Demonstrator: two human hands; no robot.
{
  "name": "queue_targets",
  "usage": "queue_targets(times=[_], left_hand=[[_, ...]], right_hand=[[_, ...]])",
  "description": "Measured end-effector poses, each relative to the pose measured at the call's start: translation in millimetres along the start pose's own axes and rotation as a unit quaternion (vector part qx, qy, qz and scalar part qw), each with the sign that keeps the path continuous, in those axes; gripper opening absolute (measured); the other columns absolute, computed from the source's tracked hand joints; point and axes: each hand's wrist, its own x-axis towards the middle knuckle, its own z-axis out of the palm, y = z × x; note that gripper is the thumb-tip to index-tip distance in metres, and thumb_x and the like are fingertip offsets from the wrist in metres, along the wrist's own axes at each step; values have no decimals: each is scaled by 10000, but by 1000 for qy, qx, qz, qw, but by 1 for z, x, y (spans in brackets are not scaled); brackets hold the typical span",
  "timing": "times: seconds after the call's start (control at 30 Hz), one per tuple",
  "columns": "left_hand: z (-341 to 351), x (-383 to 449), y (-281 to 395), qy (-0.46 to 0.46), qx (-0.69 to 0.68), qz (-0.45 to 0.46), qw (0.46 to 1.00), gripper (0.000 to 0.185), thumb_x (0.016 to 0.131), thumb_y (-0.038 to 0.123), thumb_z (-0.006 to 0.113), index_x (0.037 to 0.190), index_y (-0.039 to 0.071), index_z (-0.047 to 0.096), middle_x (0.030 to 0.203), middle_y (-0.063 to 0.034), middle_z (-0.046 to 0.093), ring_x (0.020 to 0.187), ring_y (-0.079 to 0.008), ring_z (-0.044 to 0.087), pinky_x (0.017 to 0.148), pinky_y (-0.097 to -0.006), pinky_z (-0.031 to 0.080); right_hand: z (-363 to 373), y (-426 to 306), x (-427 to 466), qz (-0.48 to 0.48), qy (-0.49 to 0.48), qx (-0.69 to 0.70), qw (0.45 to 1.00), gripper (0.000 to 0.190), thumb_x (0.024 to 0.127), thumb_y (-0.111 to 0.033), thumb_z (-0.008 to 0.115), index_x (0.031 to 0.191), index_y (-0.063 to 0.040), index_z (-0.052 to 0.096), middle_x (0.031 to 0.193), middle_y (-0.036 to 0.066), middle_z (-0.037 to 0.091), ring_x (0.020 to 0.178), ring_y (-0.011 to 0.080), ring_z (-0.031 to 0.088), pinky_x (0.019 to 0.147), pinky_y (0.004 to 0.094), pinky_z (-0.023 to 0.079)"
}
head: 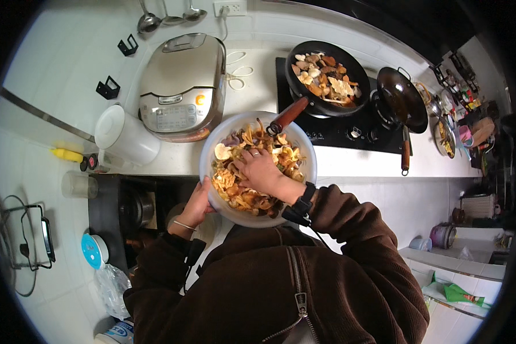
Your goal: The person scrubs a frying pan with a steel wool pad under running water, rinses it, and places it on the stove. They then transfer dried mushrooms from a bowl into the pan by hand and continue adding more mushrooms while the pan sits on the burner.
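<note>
A pale plastic basin (204,161) full of mixed wild mushrooms (250,202) is held in front of my body, by the counter's front edge. My left hand (200,203) grips its left rim from outside. Inside the basin, my right hand (260,171) presses down among the mushrooms; its fingertips are partly buried, so I cannot tell whether they grasp any. Just beyond stands a black frying pan (290,81) on the hob, holding a layer of cut mushrooms (327,79). The pan's brown wooden handle (293,112) reaches over the basin's far rim.
A rice cooker (185,81) and a white lidded jug (127,137) stand at the left. On the black hob (339,133), a dark wok (402,99) sits right of the pan, its handle pointing towards me. Farther right is a metal bowl of food (445,137).
</note>
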Motion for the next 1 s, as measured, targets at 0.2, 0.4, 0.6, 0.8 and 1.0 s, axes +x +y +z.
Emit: queue_targets(times=[0.2, 0.4, 0.6, 0.8, 1.0], left_hand=[[-6, 4, -7, -18, -36, 5, 999, 569, 994, 510, 406, 1371, 87, 351, 1190, -117, 595, 879, -254, 675, 616, -392, 580], [-5, 7, -5, -59, -28, 18, 998, 575, 1003, 502, 381, 1401, 93, 315, 1218, -139, 588, 935, -284, 669, 646, -411, 584], [-13, 18, -15, -20, -14, 6, 1000, 559, 996, 524, 373, 1390, 130, 321, 1233, -141, 570, 947, -287, 666, 660, -429, 581], [-13, 13, -9, -9, 29, -13, 999, 558, 998, 520, 375, 1390, 127, 320, 1235, -139, 568, 948, -281, 665, 659, -421, 581], [-8, 7, -9, -42, -22, 12, 999, 548, 1001, 508, 381, 1390, 126, 321, 1224, -130, 574, 948, -269, 665, 658, -405, 583]], right_hand=[[-4, -10, -8, 34, -51, 4, 998, 492, 801, -400, 678, 1215, -147, 595, 1240, 101, 543, 1115, 313, 539, 918, 444, 442], [1, -13, 4, 60, -94, -41, 993, 447, 839, -314, 633, 1251, -165, 546, 1166, 93, 552, 1018, 307, 607, 821, 500, 471], [12, -20, -1, 90, -51, -25, 994, 361, 822, -207, 604, 1176, -137, 588, 1108, 106, 573, 980, 304, 607, 747, 439, 493], [20, -22, 12, 101, -25, -61, 993, 306, 821, -172, 593, 1126, -144, 599, 1075, 101, 589, 951, 299, 622, 696, 407, 517], [13, -13, 1, 97, 0, 3, 995, 327, 800, -194, 620, 1118, -119, 600, 1027, 112, 609, 879, 303, 648, 678, 379, 541]])
